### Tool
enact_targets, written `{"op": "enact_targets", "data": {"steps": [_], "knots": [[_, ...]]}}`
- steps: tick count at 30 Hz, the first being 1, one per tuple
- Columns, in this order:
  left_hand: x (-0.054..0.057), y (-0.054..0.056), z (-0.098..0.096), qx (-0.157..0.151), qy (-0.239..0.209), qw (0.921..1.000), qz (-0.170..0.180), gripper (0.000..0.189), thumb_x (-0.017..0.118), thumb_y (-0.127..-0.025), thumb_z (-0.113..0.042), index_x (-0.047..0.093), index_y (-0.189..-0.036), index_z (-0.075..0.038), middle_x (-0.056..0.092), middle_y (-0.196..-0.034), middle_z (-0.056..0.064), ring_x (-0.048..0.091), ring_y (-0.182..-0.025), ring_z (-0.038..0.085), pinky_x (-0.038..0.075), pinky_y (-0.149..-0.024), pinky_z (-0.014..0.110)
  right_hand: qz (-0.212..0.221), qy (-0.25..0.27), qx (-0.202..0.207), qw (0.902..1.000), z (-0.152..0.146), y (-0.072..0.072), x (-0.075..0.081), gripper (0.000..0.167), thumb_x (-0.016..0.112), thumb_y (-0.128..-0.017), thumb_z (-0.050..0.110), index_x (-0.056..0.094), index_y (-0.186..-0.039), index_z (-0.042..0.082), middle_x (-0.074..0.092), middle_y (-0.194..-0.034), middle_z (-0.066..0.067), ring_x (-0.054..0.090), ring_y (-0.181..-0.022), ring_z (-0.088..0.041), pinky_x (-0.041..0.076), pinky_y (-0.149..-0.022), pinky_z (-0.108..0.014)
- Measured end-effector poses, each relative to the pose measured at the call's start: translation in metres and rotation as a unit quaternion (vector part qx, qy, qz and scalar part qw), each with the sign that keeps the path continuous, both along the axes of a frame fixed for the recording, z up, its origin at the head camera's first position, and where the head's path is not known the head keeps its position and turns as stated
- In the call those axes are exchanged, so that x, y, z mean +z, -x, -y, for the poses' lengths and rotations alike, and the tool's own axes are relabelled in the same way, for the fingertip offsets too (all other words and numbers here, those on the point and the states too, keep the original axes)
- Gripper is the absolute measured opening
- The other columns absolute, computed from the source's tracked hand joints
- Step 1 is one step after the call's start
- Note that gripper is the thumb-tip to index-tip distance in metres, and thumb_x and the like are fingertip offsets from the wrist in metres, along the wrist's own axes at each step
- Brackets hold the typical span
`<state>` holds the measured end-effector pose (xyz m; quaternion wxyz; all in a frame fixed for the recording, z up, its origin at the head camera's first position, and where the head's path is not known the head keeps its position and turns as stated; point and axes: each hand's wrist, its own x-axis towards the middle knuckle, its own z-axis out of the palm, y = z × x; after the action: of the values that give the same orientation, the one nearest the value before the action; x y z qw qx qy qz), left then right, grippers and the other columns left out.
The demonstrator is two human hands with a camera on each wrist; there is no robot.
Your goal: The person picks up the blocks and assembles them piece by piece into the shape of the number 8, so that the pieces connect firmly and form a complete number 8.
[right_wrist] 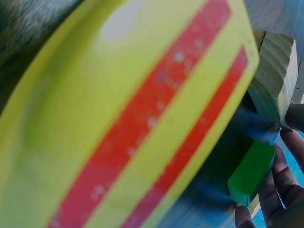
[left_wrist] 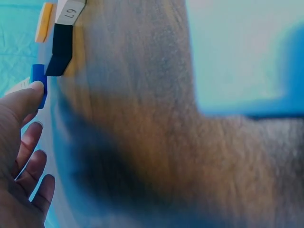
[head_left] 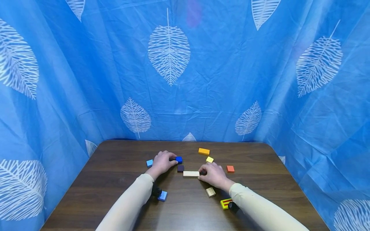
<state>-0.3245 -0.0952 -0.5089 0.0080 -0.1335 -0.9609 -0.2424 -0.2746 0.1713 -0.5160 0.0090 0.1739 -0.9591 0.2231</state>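
A part-hidden blue block (head_left: pixel 179 159) is being pinched by the left hand (head_left: pixel 162 162) behind a dark cuboid (head_left: pixel 180 168) on the grained table (head_left: pixel 185 208). A long cream bar's (head_left: pixel 190 174) end is being gripped by the right hand (head_left: pixel 214 175); a red-striped yellow block (head_left: pixel 224 204) is being covered partly by a black wrist device (head_left: pixel 233 207).

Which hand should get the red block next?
Probably the right hand: though touching the cream block, it is much nearer the red block than the left hand is.

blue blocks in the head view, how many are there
3: dark blue block touching the left hand, light blue block left of that hand, third block beside the left sleeve. More may be hidden.
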Motion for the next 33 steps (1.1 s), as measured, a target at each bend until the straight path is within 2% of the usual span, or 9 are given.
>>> {"op": "enact_targets", "data": {"steps": [8,23,33], "knots": [[0.016,-0.003,0.007,-0.002,-0.010,0.9999,-0.008,0.033,0.075,-0.095,-0.036,0.075,-0.122,-0.017,0.067,-0.112,0.004,0.055,-0.106,0.027,0.044,-0.094,0.048,0.000,-0.004,-0.002,1.0000,-0.001,0.000,-0.003,0.017,0.086,-0.082,0.030,0.074,-0.091,0.023,0.064,-0.084,0.014,0.059,-0.104,-0.025,0.041,-0.084,-0.052],[0.042,-0.012,0.022,-0.011,-0.038,0.9983,-0.043,0.031,0.077,-0.093,-0.037,0.076,-0.119,-0.020,0.067,-0.107,-0.003,0.056,-0.105,0.022,0.045,-0.092,0.044,0.008,-0.006,-0.003,0.9999,0.000,-0.001,-0.001,0.018,0.086,-0.082,0.030,0.074,-0.093,0.021,0.064,-0.085,0.012,0.057,-0.099,-0.022,0.041,-0.085,-0.053],[0.059,-0.026,0.026,-0.026,-0.041,0.9972,-0.057,0.032,0.079,-0.091,-0.037,0.077,-0.117,-0.020,0.067,-0.104,-0.004,0.055,-0.103,0.021,0.045,-0.091,0.043,0.003,-0.009,-0.002,1.0000,0.001,-0.002,0.001,0.018,0.086,-0.081,0.029,0.074,-0.092,0.021,0.065,-0.085,0.012,0.057,-0.098,-0.022,0.042,-0.083,-0.053]]}}
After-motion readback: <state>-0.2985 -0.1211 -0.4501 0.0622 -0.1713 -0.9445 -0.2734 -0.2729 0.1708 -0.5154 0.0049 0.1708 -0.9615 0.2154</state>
